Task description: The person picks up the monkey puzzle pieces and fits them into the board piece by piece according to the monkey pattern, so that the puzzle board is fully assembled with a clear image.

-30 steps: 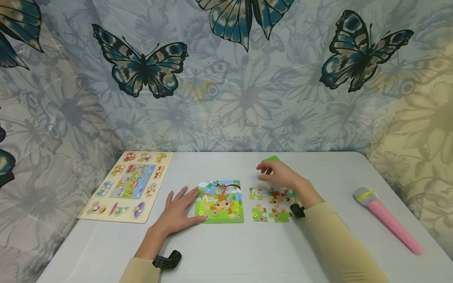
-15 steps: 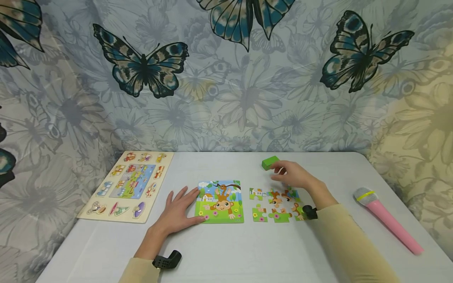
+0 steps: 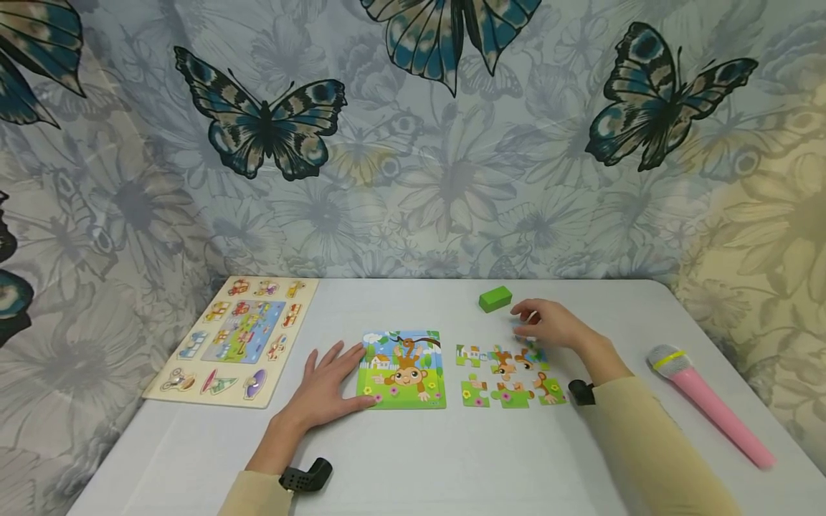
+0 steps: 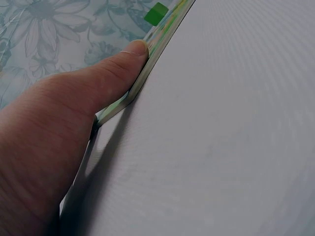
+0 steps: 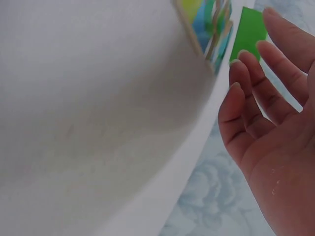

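Note:
My left hand (image 3: 325, 387) lies with its fingers spread at the left side of a square monkey puzzle (image 3: 401, 370). Its thumb (image 4: 118, 71) rests on the puzzle's near edge in the left wrist view. Above the far side of several loose jigsaw pieces (image 3: 513, 398), my right hand (image 3: 551, 326) hovers with loosely bent fingers and nothing between them. A blue-toned piece is partly hidden beneath that hand. Just beyond its fingertips sits a green block (image 3: 495, 299), which also shows behind the fingers in the right wrist view.
A wooden peg board (image 3: 232, 344) with vehicle and toy pictures lies at the table's left. On the right is a pink toy microphone (image 3: 716, 408) with a grey head. A butterfly-patterned cloth (image 3: 452, 186) hangs behind the white table (image 3: 413, 459).
My right hand has drawn back to the right, away from the green block, uncovering the block and more of the jigsaw pieces. My left hand stays where it was on the puzzle.

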Available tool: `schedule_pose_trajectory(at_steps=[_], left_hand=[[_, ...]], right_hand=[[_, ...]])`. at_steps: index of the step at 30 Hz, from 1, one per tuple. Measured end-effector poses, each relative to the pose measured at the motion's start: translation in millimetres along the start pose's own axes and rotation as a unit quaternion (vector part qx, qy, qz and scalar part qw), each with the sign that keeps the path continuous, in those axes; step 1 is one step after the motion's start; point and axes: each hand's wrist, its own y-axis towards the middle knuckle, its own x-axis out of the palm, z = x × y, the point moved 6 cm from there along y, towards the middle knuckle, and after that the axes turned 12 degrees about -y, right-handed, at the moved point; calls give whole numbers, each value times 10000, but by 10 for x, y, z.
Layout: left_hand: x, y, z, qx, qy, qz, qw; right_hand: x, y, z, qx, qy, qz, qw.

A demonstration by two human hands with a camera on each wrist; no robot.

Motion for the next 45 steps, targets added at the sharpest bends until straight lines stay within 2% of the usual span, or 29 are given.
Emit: schedule_pose_trajectory(at_steps=[11, 22, 31, 33, 41, 45], left_hand=[[-5, 5, 24, 18, 24, 8, 10000], [-11, -4, 20, 4, 47, 15, 10000], [-7, -1, 11, -31, 60, 25, 10000], [-8, 0, 9, -31, 73, 13, 10000], [-8, 3, 13, -3, 24, 16, 10000], [-2, 5, 5, -8, 25, 6, 10000]], right_hand=[[6, -34, 178, 130, -242, -110, 9996], [43, -60, 166, -139, -228, -278, 9993], [47, -59, 172, 40, 8, -235, 9997], [48, -61, 180, 140, 42, -196, 9997], [-3, -81, 165, 120, 22, 185, 9998], [-18, -83, 164, 99, 129, 236, 9996]])
